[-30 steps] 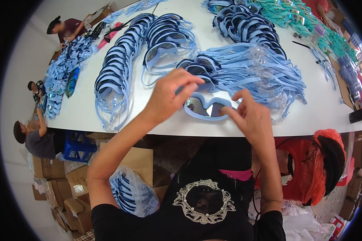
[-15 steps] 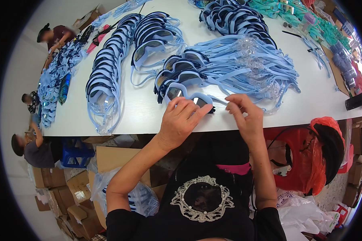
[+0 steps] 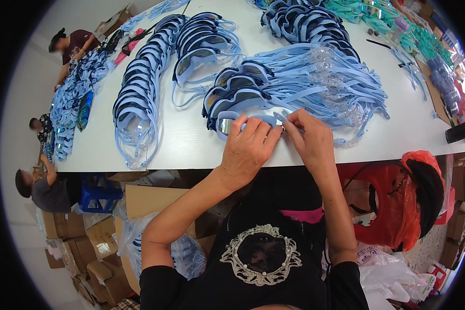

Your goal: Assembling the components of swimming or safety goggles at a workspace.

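Note:
My left hand is closed on a pair of light blue swim goggles with a mirrored lens, near the table's front edge. Its fingers cover much of the frame. My right hand pinches at the goggles' light blue strap, close to the frame's right end; the fingertips hide the exact join. Just beyond lies a pile of similar goggles, dark-lensed and overlapping. Their straps spread to the right, with clear plastic pieces among them.
Nested goggles form rows at left, centre and far right. Teal goggles heap at the back right. A black cylinder stands by the right edge. People sit along the left side. Below are a red stool and cardboard boxes.
My right hand has moved left to the strap beside the goggles' frame. My left hand has shifted slightly right and now covers more of the goggles, which have turned.

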`<state>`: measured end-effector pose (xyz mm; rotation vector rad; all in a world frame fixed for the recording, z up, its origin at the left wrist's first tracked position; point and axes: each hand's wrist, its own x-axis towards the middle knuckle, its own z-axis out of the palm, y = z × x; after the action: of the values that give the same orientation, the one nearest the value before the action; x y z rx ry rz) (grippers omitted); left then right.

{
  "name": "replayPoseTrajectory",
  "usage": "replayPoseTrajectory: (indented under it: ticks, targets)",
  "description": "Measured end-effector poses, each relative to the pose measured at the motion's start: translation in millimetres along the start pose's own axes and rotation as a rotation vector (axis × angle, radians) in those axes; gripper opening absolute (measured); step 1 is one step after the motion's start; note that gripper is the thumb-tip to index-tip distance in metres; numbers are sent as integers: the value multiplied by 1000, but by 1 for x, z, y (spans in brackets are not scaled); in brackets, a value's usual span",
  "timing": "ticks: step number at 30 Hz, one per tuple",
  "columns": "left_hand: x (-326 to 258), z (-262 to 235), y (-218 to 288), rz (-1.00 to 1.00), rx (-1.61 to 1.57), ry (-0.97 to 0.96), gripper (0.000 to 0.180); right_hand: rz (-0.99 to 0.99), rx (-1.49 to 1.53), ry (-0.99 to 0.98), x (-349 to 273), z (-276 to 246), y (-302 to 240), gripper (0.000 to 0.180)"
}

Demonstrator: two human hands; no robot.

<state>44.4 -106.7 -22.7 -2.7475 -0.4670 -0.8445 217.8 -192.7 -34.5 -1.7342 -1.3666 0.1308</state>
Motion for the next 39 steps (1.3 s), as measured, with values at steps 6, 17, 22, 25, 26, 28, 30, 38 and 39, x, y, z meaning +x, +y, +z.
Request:
replayPoseTrajectory:
  ticks: [6, 17, 22, 25, 26, 28, 30, 38, 39]
  targets:
    - [13, -13, -14, -66, -144, 5, 30, 139, 343, -54, -1, -10, -2, 14]
    - [-38, -60, -51, -606, -540, 243, 25, 97, 236, -27, -10, -3, -9, 13]
    - [-67, -67, -5, -484, -407, 291, 25, 176, 421, -19, -16, 2, -23, 13]
    - [-73, -59, 16, -462, -464, 294, 27, 101, 398, -37, -19, 4, -24, 14]
    - [-76, -55, 19, -507, -508, 297, 26, 57, 397, -38, -19, 4, -23, 15]
    - [-77, -49, 25, -682, -634, 351, 22, -113, 281, -91, -22, 4, -18, 17]
    - [-81, -47, 25, -827, -817, 354, 21, -242, 148, -144, -22, 4, -16, 19]
    - [-95, -41, 29, -937, -962, 399, 34, 211, 745, -221, -27, 20, -33, 11]
    - [-93, -38, 28, -1037, -1027, 498, 38, 265, 872, -220, -29, 22, -38, 10]
